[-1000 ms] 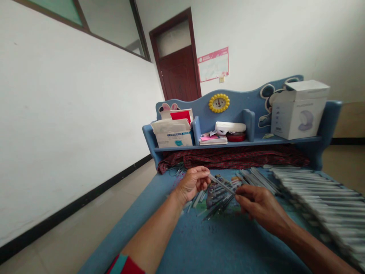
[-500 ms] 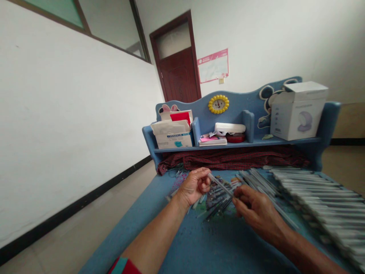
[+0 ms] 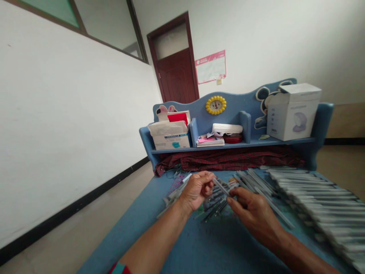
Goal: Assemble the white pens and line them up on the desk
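Note:
My left hand (image 3: 197, 189) is closed in a pinch on one end of a thin grey pen tube (image 3: 221, 186), held above the blue desk (image 3: 205, 243). My right hand (image 3: 253, 213) is closed on the tube's other end, fingers curled round it. Under both hands lies a loose heap of dark thin pen parts (image 3: 215, 203). More grey tubes (image 3: 173, 195) stick out to the left behind my left wrist.
A long row of grey pens (image 3: 319, 198) fills the desk's right side. A red checked cloth (image 3: 228, 159) lies under the blue shelf (image 3: 228, 144), which holds a mask box (image 3: 170, 139), books, a yellow clock (image 3: 216, 105) and a white carton (image 3: 293, 112). White wall and floor lie left.
Both hands have drawn closer together along the tube. The view has shifted slightly, and grey tubes now show behind my left wrist.

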`<state>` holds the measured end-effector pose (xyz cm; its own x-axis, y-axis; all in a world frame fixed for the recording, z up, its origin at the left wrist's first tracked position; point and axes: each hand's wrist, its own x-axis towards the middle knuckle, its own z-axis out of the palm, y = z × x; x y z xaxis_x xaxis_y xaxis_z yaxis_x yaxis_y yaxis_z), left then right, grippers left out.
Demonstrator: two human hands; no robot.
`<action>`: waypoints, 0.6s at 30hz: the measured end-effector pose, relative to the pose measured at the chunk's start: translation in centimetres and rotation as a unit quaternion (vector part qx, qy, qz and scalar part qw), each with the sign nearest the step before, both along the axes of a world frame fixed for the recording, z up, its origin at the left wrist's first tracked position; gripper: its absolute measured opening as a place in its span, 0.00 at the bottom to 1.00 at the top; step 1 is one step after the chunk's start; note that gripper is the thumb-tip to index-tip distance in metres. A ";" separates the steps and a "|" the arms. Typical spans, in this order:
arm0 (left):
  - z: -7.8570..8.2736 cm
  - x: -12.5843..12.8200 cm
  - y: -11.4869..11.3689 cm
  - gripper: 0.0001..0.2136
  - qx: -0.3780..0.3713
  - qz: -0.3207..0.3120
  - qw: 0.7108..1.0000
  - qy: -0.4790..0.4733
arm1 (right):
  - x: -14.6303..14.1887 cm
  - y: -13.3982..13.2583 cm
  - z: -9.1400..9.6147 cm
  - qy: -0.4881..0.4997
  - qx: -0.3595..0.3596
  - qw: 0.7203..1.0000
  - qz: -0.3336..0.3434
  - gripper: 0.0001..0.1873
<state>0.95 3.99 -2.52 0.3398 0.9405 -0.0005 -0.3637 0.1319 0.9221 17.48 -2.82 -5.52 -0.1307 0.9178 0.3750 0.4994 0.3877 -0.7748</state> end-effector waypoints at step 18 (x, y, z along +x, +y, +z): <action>-0.9 1.5 -0.9 0.11 0.004 0.032 0.999 0.016 | -0.4 -0.1 -0.8 -0.119 0.044 0.991 -0.045 0.15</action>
